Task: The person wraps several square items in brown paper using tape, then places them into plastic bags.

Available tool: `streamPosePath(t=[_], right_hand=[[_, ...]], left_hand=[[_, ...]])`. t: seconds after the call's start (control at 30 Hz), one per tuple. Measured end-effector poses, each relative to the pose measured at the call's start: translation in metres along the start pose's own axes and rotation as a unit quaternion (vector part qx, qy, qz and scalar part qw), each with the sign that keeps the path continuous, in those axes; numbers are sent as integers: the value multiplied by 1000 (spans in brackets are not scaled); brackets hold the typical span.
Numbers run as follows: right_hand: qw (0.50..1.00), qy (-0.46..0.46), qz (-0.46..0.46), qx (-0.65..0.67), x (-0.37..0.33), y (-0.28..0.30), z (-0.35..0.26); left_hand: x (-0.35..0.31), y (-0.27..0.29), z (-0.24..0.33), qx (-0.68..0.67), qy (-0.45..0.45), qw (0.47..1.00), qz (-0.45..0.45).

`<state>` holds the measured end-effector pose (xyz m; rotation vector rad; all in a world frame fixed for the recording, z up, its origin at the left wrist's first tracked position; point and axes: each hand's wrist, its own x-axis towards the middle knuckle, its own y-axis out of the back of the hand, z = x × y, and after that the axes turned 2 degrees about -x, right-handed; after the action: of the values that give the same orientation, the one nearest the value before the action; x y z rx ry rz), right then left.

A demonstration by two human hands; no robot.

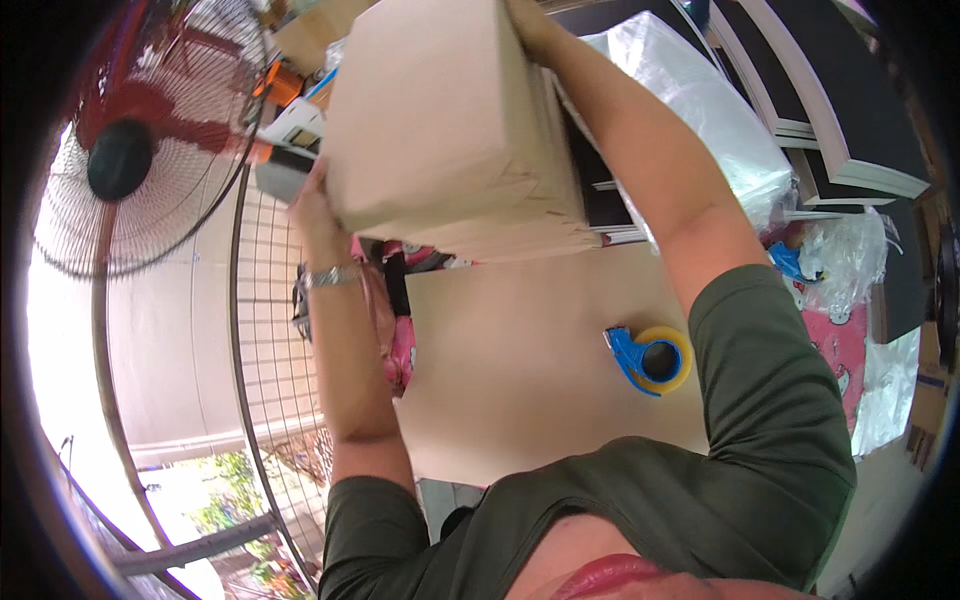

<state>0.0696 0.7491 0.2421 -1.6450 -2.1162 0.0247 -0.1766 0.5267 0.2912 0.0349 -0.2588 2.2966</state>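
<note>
A large block-shaped package (425, 110), brown and wrapped in paper or card with creased folds along its near right edge, is lifted in front of me. My left hand (316, 205), with a metal-banded watch on its wrist, grips the package's left side low down. At the far right corner, my right hand (532, 32) holds the other side; its fingers are partly hidden behind the package. Below lies a flat brown cardboard sheet (520, 370). On its right part rests a blue tape dispenser (628, 358) with a roll of yellowish tape.
A red standing fan (120, 160) and a wire grid panel (275, 300) stand at the left. Clear plastic wrapping (700, 130) lies at the far right, near black panels with white edges (850, 90). Pink patterned cloth (832, 345) shows at the right.
</note>
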Motion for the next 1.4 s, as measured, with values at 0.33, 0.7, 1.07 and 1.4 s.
streamPosePath(t=[0.33, 0.7, 1.07, 1.4], right_hand=[[975, -218, 27, 13, -296, -43, -26], [882, -406, -160, -177, -579, 6, -3], [773, -442, -447, 85, -534, -344, 78], [658, -674, -192, 275, -568, -447, 166]], left_hand=[[-24, 52, -32, -49, 32, 997, -55], [-269, 455, -121, 690, 59, 663, 284], [-341, 574, -203, 18, 164, 914, 370], [-355, 631, -148, -275, 187, 903, 272]])
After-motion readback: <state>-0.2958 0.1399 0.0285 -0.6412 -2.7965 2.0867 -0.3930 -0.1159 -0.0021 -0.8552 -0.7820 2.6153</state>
